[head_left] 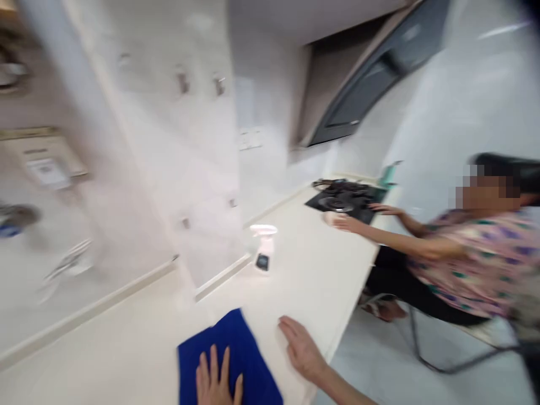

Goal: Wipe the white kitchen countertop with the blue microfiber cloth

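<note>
A blue cloth [248, 360] lies spread on the white countertop [312, 281] at the bottom of the view. My left hand [217, 379] rests flat on this cloth, palm down with fingers apart, and grips nothing. To the right of the cloth, my right hand [301, 349] is on the countertop near its front edge. Its fingers are stretched out close together, and nothing shows in them. Beyond both hands, a white spray bottle [265, 247] with a dark label stands upright near the wall corner.
A seated person [476, 253] in a patterned top reaches toward the black gas stove [350, 197], one hand on a pale item. A dark range hood [375, 73] hangs above. Hooks [219, 84] and a wall box [46, 157] are on the left walls.
</note>
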`<action>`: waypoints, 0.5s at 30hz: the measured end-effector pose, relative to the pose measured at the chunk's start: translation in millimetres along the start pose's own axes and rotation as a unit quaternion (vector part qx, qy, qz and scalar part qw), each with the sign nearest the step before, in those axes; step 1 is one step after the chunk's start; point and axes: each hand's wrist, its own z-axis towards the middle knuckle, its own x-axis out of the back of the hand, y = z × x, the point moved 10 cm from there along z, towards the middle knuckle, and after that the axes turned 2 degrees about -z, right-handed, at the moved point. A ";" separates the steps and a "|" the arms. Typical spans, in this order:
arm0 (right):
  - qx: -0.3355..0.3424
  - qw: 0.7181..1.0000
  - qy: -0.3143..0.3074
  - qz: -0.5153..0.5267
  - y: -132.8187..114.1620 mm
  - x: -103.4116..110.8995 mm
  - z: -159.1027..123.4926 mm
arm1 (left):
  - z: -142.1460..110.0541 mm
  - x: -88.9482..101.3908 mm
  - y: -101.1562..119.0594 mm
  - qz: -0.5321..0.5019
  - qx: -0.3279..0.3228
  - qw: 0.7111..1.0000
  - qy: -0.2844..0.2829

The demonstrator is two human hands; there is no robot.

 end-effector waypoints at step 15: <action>0.057 0.997 -0.039 -0.028 53.6 -71.3 -37.7 | -256.6 133.7 -219.2 0.122 0.389 0.913 -0.013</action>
